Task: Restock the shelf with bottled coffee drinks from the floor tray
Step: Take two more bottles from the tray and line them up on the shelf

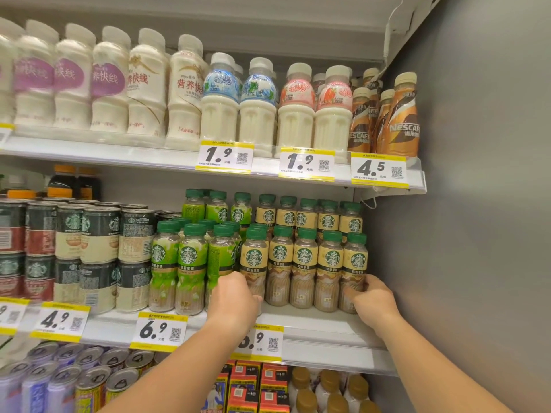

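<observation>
Right now both hands are reaching onto the middle shelf [313, 320], in the lower centre of the frame, where the beige-label coffee bottles [304, 269] are standing two layers high against the grey side wall [462, 204]. The left hand [235, 296] is cupping the lower body of the leftmost beige bottle [254, 263], fingers curled round its far side, right where that row is meeting the green-label bottles [190, 263]. The right hand [369, 299] is wrapping the base of the rightmost beige bottle [354, 263], which is sitting close beside the wall; how tightly either hand is closing I cannot tell, since the fingers are mostly hidden behind the bottles.

Judging from the grip at each end of the row, the person is probably squaring up the front line, pressing it together or sliding it so the labels are facing out and no gap is opening beside the green ones. The low hold makes sense: pushing near the base is less likely to topple the bottles stacked on the caps above.

The row is looking full across its width, so the restocking here seems nearly finished. The floor tray is not showing in this view.
</observation>
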`<action>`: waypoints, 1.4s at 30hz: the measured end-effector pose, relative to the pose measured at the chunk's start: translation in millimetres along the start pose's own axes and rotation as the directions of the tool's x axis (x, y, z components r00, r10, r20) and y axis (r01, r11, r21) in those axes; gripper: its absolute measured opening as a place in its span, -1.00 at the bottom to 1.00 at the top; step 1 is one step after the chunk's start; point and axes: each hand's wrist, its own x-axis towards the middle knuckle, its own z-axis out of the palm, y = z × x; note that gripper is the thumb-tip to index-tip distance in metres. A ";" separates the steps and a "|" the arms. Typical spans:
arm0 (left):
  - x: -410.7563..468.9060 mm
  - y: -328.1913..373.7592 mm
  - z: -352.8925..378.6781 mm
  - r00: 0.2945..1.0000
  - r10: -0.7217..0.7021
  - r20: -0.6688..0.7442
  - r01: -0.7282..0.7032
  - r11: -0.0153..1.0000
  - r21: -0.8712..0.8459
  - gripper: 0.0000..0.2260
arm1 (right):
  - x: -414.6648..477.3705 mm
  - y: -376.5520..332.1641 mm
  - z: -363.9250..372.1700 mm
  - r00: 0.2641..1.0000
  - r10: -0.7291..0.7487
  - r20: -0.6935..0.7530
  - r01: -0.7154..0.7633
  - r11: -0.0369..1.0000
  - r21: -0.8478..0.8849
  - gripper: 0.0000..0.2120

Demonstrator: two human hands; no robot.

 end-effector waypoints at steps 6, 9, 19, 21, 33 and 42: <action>-2.6 -1.3 -4.0 0.999 0.010 0.039 -0.010 1.000 0.000 -0.63 | -7.8 -6.4 -1.4 1.000 -0.023 0.019 0.025 0.990 -0.142 -0.66; -8.1 -3.7 -5.9 0.997 0.056 0.062 -0.055 0.998 -0.011 -0.64 | -13.6 -11.8 -4.1 1.000 -0.026 0.000 0.025 0.953 -0.303 -0.56; -27.1 -49.2 -24.4 0.867 0.495 0.053 -0.467 0.770 0.435 -0.40 | -81.9 -16.5 1.5 0.954 -0.298 0.034 0.212 0.591 -0.778 -0.27; -32.7 -67.3 -26.2 0.823 0.562 0.081 -0.525 0.699 0.485 -0.27 | -103.9 -13.1 11.4 0.941 -0.333 0.060 0.245 0.549 -0.799 -0.27; -103.2 -170.7 -8.3 0.733 0.647 0.209 -0.671 0.637 0.381 -0.13 | -249.7 34.2 78.6 0.950 -0.301 0.078 0.233 0.523 -0.820 -0.18; -176.7 -290.5 36.6 0.672 0.632 0.386 -0.737 0.623 0.261 -0.16 | -365.2 121.0 137.5 0.992 -0.058 0.109 0.123 0.515 -0.848 -0.24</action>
